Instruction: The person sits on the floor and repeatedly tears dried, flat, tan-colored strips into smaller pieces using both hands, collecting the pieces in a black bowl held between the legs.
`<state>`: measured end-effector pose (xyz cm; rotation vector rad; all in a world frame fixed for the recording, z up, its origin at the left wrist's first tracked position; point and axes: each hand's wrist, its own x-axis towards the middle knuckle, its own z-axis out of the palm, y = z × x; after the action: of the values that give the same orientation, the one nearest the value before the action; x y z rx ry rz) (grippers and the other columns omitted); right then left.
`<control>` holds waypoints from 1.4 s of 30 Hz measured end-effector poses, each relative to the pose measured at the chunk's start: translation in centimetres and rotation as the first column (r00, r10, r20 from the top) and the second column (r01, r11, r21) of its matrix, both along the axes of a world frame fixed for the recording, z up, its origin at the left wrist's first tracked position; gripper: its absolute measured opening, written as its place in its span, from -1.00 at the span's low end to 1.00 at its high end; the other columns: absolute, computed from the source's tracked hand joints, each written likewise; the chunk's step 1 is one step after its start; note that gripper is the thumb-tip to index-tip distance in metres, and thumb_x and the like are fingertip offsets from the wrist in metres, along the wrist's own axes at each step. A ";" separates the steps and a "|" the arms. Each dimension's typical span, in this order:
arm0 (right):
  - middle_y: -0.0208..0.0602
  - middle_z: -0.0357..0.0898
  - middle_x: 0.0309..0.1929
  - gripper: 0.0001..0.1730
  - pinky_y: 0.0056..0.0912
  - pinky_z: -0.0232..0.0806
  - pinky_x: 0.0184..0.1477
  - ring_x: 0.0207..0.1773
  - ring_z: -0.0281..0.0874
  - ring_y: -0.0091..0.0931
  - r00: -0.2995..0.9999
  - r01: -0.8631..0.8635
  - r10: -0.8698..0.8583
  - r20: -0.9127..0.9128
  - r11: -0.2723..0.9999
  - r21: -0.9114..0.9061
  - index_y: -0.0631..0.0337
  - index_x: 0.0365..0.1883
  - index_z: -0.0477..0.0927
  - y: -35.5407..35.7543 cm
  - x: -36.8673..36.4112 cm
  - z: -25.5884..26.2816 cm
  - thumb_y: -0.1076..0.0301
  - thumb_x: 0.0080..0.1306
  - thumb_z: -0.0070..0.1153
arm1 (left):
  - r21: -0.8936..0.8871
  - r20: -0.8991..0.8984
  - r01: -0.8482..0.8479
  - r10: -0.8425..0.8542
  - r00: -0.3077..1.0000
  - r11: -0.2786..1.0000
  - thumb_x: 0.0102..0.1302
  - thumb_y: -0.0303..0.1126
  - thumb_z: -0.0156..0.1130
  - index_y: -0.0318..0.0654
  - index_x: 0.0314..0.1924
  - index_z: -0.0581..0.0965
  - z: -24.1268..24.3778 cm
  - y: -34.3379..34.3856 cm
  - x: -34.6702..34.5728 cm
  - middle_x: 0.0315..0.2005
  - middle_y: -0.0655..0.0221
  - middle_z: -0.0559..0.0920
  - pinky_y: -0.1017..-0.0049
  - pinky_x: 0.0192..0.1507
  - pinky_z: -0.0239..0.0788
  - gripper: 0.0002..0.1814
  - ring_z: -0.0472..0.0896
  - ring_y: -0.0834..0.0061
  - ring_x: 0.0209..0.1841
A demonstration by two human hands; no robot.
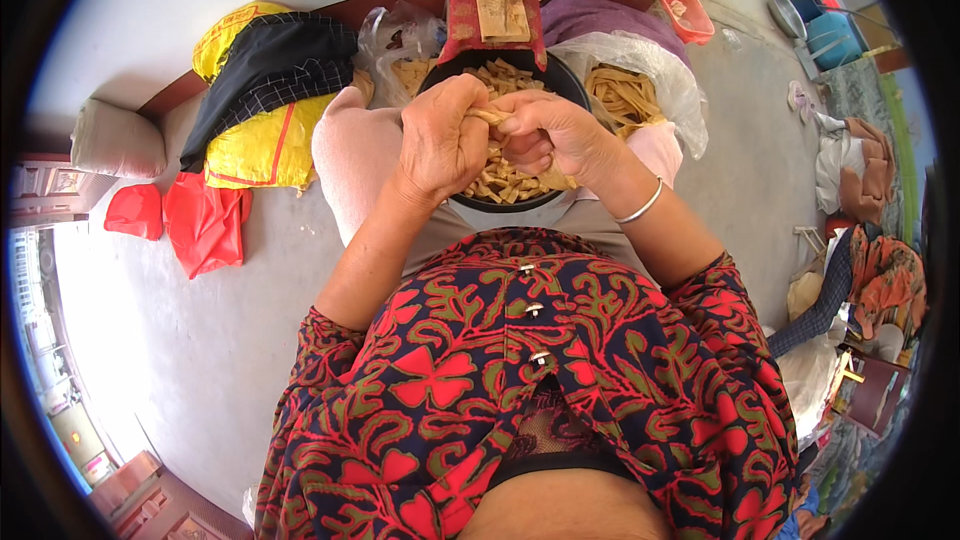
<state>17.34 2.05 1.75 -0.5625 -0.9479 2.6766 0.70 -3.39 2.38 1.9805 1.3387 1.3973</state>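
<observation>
My left hand (448,136) and my right hand (555,133) meet over a black tub (577,82). Between their fingertips they pinch a tan, folded strip (491,116), perhaps dried bean curd; its lower end hangs below my right hand. Many short pieces of the same tan material (506,184) lie in the tub. Beyond the tub's far rim stands a wooden block with an upright board (504,11), on a patterned red cloth (461,15). To the right, an open clear plastic bag (686,97) holds long tan strips (626,94).
Left of the tub, a dark checked cloth (281,67) lies over yellow sacks (255,146), with red plastic bags (206,221) on the floor nearby. A purple cloth (600,19) and a pink bin (686,15) are at the back right. Pink cloths (356,157) cover my knees.
</observation>
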 end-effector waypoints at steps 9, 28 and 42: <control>-0.53 0.35 -0.61 -0.86 -0.69 -0.02 -0.68 -0.64 0.17 -0.77 0.893 0.382 -0.448 -0.041 0.708 0.594 0.29 -0.32 0.49 -1.2 -0.3 -1.0 0.43 0.20 0.16 | -0.459 0.363 0.018 0.169 0.916 0.888 0.05 -0.57 0.03 -0.34 -0.51 0.44 -0.7 1.4 0.7 -0.66 0.38 0.47 0.56 -0.51 0.25 -0.96 0.36 0.65 -0.57; -0.65 0.22 -0.65 -0.74 -0.72 -0.06 -0.61 -0.62 0.07 -0.79 0.885 0.407 -0.464 -0.036 0.734 0.544 0.24 -0.35 0.48 -0.2 0.6 0.8 0.23 0.38 -0.09 | -0.394 0.843 0.691 -0.062 0.535 0.607 0.25 -0.29 0.16 -0.22 -0.61 0.42 -0.3 2.0 -1.4 -0.79 0.56 0.26 0.68 -0.71 -0.02 -0.69 0.16 0.71 -0.76; -0.59 0.40 -0.62 -0.81 -0.67 0.13 -0.47 -0.50 0.25 -0.76 0.895 0.077 -0.386 0.225 0.629 0.774 0.34 -0.51 0.56 1.6 2.8 -3.2 0.39 0.20 0.12 | -0.479 -0.305 0.170 -0.345 0.888 0.861 0.26 -0.16 0.04 -0.27 -0.31 0.47 -0.3 2.0 0.1 -0.47 0.10 0.55 0.15 -0.29 0.31 -0.71 0.50 -0.01 -0.32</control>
<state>20.17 3.61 -1.43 -0.9134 -1.8031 1.7022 0.84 -1.43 2.08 2.0705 1.3233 0.5285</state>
